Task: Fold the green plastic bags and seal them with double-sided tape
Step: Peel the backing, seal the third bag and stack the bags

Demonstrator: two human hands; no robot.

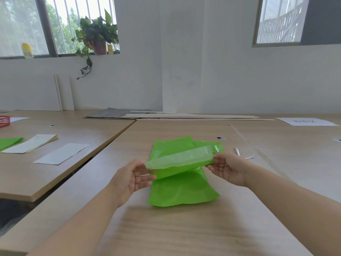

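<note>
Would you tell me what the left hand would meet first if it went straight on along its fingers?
The green bag: the left hand pinches its lifted flap, fingers pointing across it; beyond, probably the right hand.

A bag (pixel 182 187) lay on the bench (pixel 166 228) straight ahead. Its flap was held up between the left hand (pixel 129 177) and the right hand (pixel 227 168). A second bag (pixel 206 145) lay just behind it, small strips (pixel 237 151) to the right, and papers (pixel 61 153) on a neighbouring bench (pixel 46 178) to the left.

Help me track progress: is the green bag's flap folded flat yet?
Not flat, mid-fold. The left hand and right hand pinch the flap, holding its ends raised over the green bag.
</note>
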